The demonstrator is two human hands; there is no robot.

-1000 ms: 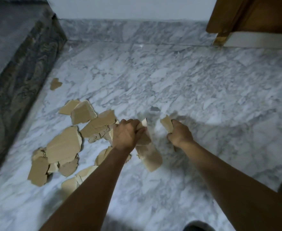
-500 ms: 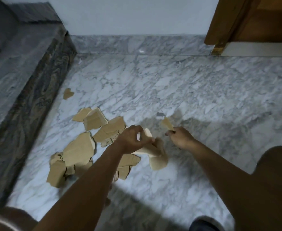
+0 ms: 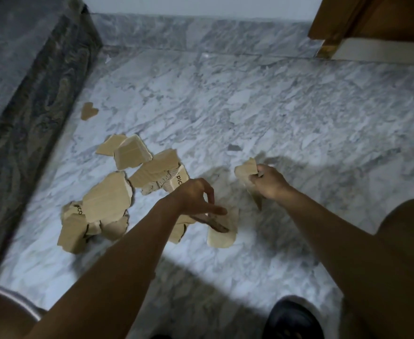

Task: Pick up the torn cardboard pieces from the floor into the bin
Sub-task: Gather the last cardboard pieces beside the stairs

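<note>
Hands at work over a marble floor (image 3: 274, 106): a person crouches with both bare arms stretched toward the torn cardboard pieces (image 3: 108, 199) scattered at centre left of the frame. The right hand (image 3: 270, 184), right of centre, is clenched round a tan cardboard shard (image 3: 246, 171). The shard's upper end sticks out above the fist and a pointed tip shows below it.

The left hand (image 3: 195, 195), at centre, is released, its fingers loosely spread and pointing down toward a rounded piece (image 3: 221, 234) lying flat on the floor just beneath. Whether the fingertips touch it cannot be told through the blur.

The main heap overlaps in a loose cluster beside a dark stone ledge (image 3: 29, 106) that runs down the left side, and some pieces bear black printed letters. One small heart-shaped scrap (image 3: 88, 111) lies apart in the upper left, near the ledge. A wooden door frame (image 3: 347, 20) fills the upper right corner. A dark shoe (image 3: 291, 319) sits at the bottom edge, right of centre.
</note>
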